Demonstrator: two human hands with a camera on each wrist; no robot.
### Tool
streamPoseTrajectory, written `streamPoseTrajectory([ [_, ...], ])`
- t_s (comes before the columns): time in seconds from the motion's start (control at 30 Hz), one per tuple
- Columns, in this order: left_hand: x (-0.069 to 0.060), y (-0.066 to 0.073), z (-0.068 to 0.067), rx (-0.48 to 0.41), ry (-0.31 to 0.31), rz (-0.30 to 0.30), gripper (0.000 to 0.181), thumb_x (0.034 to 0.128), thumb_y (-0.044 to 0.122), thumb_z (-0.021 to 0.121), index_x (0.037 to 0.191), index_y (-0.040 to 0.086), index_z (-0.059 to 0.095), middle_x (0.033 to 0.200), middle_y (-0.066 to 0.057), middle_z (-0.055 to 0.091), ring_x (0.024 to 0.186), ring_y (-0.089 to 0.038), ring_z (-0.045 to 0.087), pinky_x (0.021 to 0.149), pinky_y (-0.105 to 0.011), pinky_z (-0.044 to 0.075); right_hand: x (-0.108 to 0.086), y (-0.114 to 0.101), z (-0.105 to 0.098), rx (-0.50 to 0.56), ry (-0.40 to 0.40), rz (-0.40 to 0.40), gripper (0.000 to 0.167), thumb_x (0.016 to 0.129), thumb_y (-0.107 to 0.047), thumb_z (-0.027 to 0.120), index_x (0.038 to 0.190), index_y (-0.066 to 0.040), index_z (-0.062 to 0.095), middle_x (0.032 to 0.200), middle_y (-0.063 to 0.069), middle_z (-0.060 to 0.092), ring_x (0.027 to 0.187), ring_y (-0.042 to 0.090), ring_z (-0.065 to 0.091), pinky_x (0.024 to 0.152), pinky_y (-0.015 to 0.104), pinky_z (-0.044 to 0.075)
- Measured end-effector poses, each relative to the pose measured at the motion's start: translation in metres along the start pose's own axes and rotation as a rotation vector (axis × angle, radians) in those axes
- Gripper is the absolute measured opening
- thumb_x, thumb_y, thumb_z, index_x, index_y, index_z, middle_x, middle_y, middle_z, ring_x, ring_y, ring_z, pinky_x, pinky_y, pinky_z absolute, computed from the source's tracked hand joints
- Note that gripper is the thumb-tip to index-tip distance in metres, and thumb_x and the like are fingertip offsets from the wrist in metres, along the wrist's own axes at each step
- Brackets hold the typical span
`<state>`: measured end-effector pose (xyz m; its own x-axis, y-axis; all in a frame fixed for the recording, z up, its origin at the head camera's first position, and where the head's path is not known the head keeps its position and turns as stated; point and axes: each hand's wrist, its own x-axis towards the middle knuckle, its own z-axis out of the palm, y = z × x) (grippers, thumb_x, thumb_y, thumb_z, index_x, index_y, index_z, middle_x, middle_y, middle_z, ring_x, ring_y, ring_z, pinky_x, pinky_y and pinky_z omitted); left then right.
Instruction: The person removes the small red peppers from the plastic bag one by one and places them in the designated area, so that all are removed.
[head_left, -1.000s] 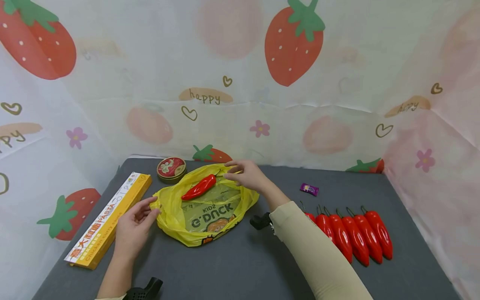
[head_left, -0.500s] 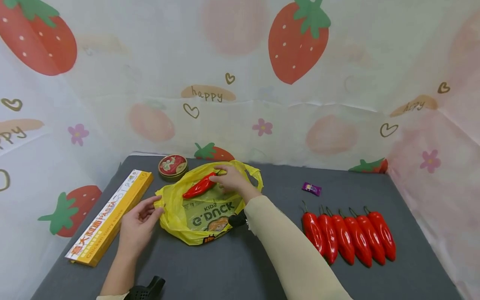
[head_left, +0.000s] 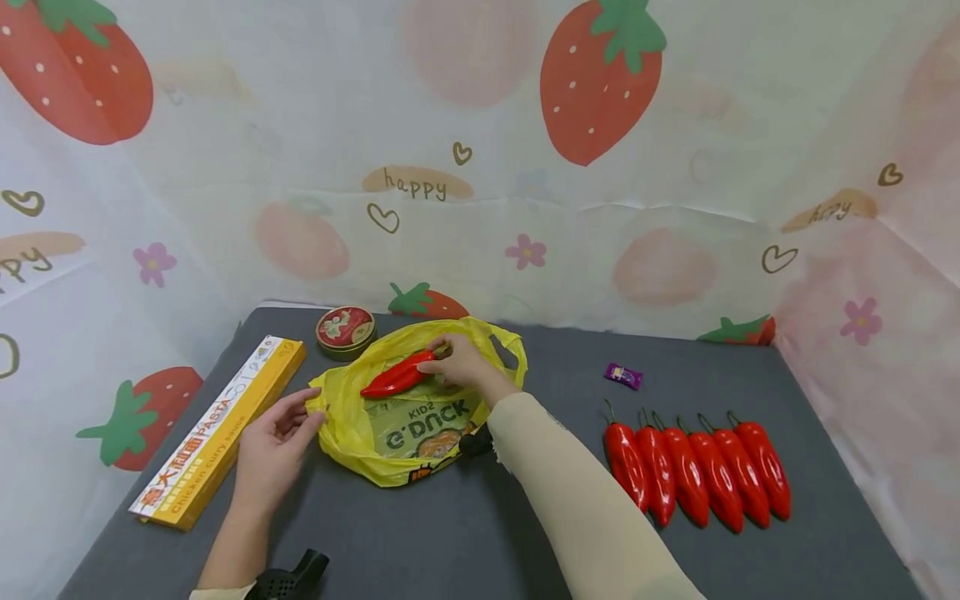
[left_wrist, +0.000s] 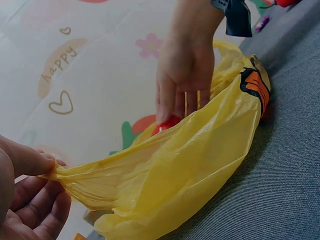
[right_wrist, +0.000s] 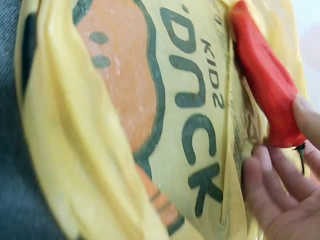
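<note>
A yellow plastic bag (head_left: pixel 352 450) lies spread on the table, its mouth facing up. My left hand (head_left: pixel 273 450) pinches the bag's left edge between thumb and fingers; the left wrist view shows the plastic pulled taut from that pinch. Inside the mouth is a red chili pepper (head_left: pixel 393 377), tip pointing left. My right hand (head_left: pixel 461 362) reaches over the bag and holds the pepper at its stem end. In the right wrist view, the thumb presses the upper side of the pepper (right_wrist: pixel 265 75) and the other fingers curl below it.
A yellow pasta box (head_left: pixel 217 433) lies left of the left hand. Behind the bag stands a round red-topped tin (head_left: pixel 346 332). Several red chili peppers (head_left: pixel 697 475) lie in a row at the right, below a small purple wrapped candy (head_left: pixel 623 377).
My right hand has come left from the bag's far edge and taken hold of the pepper, which has shifted slightly left and down. My left hand keeps its place on the bag's edge.
</note>
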<state>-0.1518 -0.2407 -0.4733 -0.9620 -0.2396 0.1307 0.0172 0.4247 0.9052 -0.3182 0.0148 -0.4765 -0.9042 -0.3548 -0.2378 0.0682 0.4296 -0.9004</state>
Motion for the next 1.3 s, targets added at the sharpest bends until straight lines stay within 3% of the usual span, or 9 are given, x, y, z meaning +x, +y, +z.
streamPoseTrajectory([
  [0.23, 0.001, 0.002, 0.001, 0.008, -0.002, -0.001, 0.042, 0.0992, 0.035, 0.065, 0.137, 0.017, 0.063, 0.115, -0.005, 0.060, 0.096, -0.005, 0.056, 0.078, -0.007, 0.049, -0.010, -0.002, -0.013, 0.213, 0.000, -0.027, 0.041, 0.098, -0.015, 0.068, 0.137, -0.007, 0.060, 0.130, 0.019, 0.060, 0.105, 0.032, 0.069, 0.094, 0.050, 0.056],
  [0.47, -0.001, 0.004, -0.001, 0.015, 0.011, -0.009, 0.043, 0.0989, 0.035, 0.065, 0.137, 0.016, 0.063, 0.117, -0.004, 0.060, 0.097, -0.002, 0.056, 0.080, -0.005, 0.048, -0.030, -0.015, -0.020, 0.322, -0.094, -0.084, 0.041, 0.102, -0.015, 0.060, 0.142, -0.006, 0.056, 0.133, 0.019, 0.058, 0.106, 0.031, 0.068, 0.098, 0.058, 0.051],
  [0.77, 0.002, 0.003, -0.001, 0.023, 0.003, -0.008, 0.043, 0.0991, 0.034, 0.065, 0.138, 0.016, 0.063, 0.116, -0.003, 0.060, 0.095, -0.003, 0.056, 0.077, -0.006, 0.049, -0.071, -0.016, -0.037, 0.207, -0.181, -0.244, 0.033, 0.101, -0.017, 0.063, 0.132, -0.007, 0.064, 0.126, 0.017, 0.065, 0.101, 0.023, 0.070, 0.088, 0.050, 0.059],
  [0.9, 0.003, 0.001, -0.001, 0.029, 0.003, -0.022, 0.043, 0.0993, 0.033, 0.065, 0.139, 0.016, 0.062, 0.116, -0.003, 0.060, 0.096, -0.002, 0.055, 0.078, -0.006, 0.049, -0.092, -0.007, -0.048, 0.098, -0.154, -0.284, 0.032, 0.100, -0.024, 0.064, 0.130, -0.013, 0.067, 0.118, 0.011, 0.069, 0.095, 0.020, 0.068, 0.084, 0.040, 0.060],
  [1.03, 0.003, 0.002, -0.002, 0.041, 0.006, -0.021, 0.043, 0.0996, 0.034, 0.065, 0.139, 0.016, 0.062, 0.118, -0.004, 0.060, 0.096, -0.002, 0.055, 0.078, -0.005, 0.048, -0.113, 0.008, -0.065, 0.004, -0.121, -0.308, 0.028, 0.099, -0.028, 0.065, 0.126, -0.020, 0.069, 0.111, 0.005, 0.071, 0.092, 0.021, 0.065, 0.083, 0.043, 0.059],
  [1.3, 0.004, 0.006, 0.001, 0.057, 0.025, -0.027, 0.041, 0.0982, 0.033, 0.067, 0.135, 0.016, 0.065, 0.114, -0.005, 0.061, 0.093, -0.001, 0.056, 0.075, -0.006, 0.049, -0.160, 0.042, -0.107, -0.182, -0.021, -0.299, 0.030, 0.099, -0.031, 0.064, 0.127, -0.021, 0.069, 0.116, -0.002, 0.070, 0.101, 0.018, 0.064, 0.087, 0.036, 0.056],
])
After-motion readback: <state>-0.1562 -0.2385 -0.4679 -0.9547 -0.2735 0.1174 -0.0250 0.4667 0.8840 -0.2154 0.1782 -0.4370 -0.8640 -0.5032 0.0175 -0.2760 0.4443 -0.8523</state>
